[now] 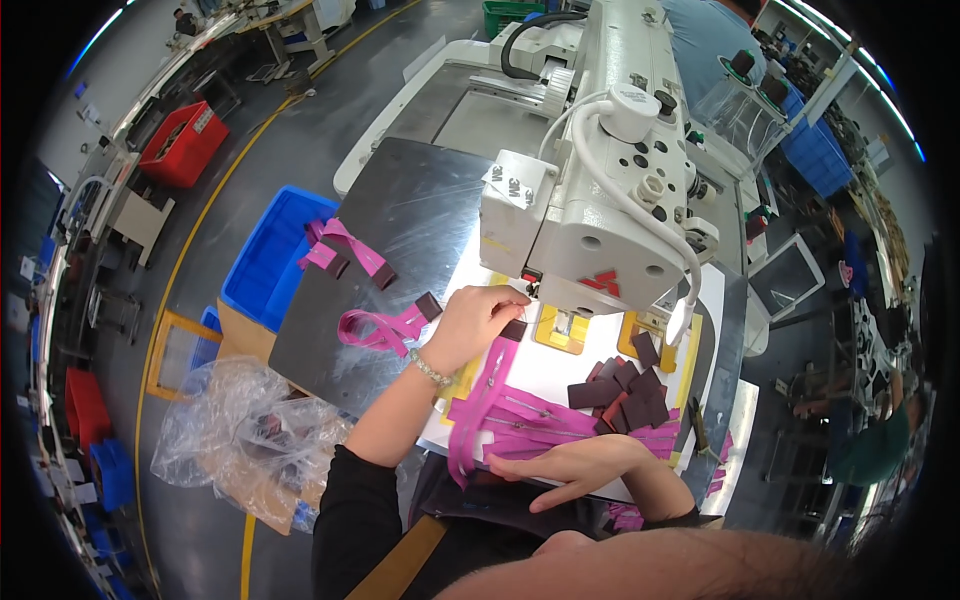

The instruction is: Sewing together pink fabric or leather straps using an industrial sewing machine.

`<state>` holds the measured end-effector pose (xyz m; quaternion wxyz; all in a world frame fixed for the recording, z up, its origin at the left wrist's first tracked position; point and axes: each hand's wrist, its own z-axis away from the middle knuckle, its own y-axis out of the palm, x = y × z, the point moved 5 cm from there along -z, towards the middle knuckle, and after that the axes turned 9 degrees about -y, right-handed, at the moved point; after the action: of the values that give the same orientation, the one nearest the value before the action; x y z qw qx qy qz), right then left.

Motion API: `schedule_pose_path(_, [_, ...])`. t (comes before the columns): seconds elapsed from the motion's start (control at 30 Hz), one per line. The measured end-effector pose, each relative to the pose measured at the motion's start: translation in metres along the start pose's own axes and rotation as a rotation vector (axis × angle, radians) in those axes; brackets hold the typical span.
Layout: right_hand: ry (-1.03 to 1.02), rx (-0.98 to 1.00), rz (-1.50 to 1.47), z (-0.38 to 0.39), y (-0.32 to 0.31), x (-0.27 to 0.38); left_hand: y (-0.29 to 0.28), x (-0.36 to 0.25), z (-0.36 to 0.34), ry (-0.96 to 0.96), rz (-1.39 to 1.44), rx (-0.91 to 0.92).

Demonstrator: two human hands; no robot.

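Observation:
My left hand (pixel 478 318) is up by the needle area of a large white sewing machine (pixel 585 235), thumb and fingertips pinched together. What they pinch is too small to make out. Just below the thumb lies the dark end patch (pixel 513 331) of a magenta zipper strip (pixel 490 375), which runs down toward me. Over the near edge of the work plate, my right hand (pixel 580 465) has its fingers stretched out flat and holds nothing. It is next to a bundle of magenta zippers (pixel 540 425). A pile of dark brown patches (pixel 630 395) lies beyond that hand.
More magenta strips with dark ends (pixel 385 325) lie on the dark metal table (pixel 400 190) at left. A blue bin (pixel 275 255) stands beside it, with crumpled clear plastic (pixel 245 430) below. A yellow-framed clamp plate (pixel 560 330) sits under the machine head. Another person (pixel 715 40) is behind the machine.

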<state>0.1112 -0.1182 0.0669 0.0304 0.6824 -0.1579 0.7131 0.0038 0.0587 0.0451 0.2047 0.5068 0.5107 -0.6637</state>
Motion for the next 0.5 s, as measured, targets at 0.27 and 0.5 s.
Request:
schedule_pose_path(0.27, [0.263, -0.161, 0.264, 0.024, -0.024, 0.02, -0.004, 0.006, 0.001, 0.159, -0.255, -0.19])
schedule_pose_path(0.5, [0.506, -0.869, 0.933, 0.069, -0.062, 0.005, 0.009, -0.013, 0.005, 0.359, -0.327, -0.164])
